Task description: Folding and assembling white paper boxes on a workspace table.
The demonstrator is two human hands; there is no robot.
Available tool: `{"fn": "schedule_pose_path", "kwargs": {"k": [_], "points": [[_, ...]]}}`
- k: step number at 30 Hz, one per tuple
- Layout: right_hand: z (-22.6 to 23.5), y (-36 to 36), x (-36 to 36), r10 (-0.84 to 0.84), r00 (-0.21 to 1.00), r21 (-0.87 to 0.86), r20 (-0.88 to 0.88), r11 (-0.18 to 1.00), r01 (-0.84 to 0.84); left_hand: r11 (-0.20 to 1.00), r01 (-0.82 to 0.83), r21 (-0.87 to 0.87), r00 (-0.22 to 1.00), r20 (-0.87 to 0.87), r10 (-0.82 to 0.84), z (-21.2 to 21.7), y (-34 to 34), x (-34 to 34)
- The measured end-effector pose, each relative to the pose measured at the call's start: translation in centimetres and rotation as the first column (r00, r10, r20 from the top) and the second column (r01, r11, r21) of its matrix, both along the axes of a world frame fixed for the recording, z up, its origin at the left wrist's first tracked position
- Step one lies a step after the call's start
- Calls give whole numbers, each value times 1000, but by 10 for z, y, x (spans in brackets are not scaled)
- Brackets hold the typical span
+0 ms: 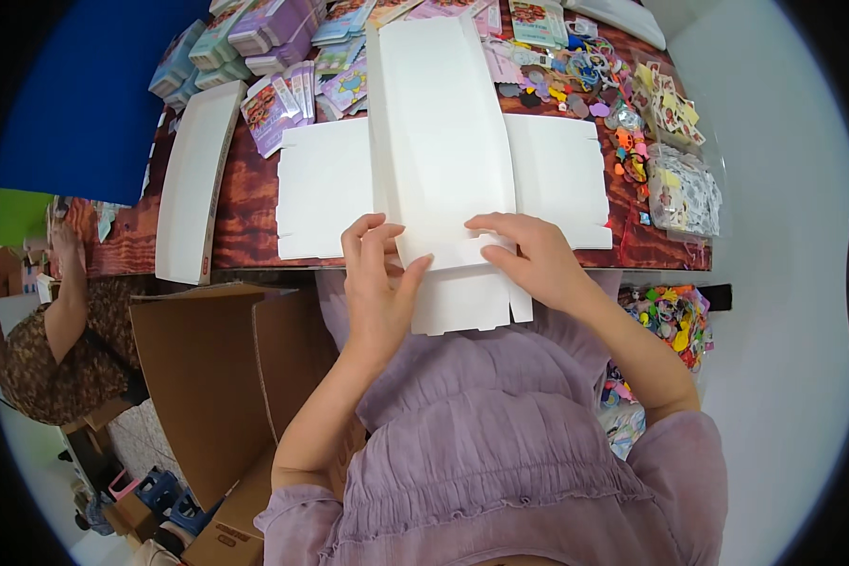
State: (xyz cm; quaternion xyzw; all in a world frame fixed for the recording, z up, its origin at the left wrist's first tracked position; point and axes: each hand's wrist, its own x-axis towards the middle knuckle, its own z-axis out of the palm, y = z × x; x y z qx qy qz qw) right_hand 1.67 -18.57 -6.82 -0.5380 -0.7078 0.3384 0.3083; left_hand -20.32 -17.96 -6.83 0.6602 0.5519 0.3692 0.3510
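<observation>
A long white cardboard box (439, 123), with narrow raised sides, points away from me over the table edge. Its near end flap (457, 300) hangs down over my lap, with a narrow tab beside it. My left hand (377, 283) is bent round the near left corner, its thumb pressed on the near edge. At the near right corner, my right hand (538, 264) has thumb and index finger closed on the cardboard. Under the box, flat white cardboard blanks (323, 189) stick out on both sides.
Another white box (193, 179) lies left on the red-brown table (245, 208). Stacked packs (269, 28), colourful charms (571, 94) and a bag of white pieces (686, 193) crowd the back and right. A large brown carton (198, 396) stands lower left; a co-worker (66, 349) is beyond.
</observation>
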Motion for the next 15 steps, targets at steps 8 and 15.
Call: {"fn": "schedule_pose_path", "kwargs": {"k": [8,15], "points": [[-3,-10,-6,-159,941,304,299,950,64,820,401,409,827,-546,-133,-22,-2,-16],[-12,-21,-12,12,912,309,410,939,-151,841,434,323,820,-528,-220,-11,2,-14]]}}
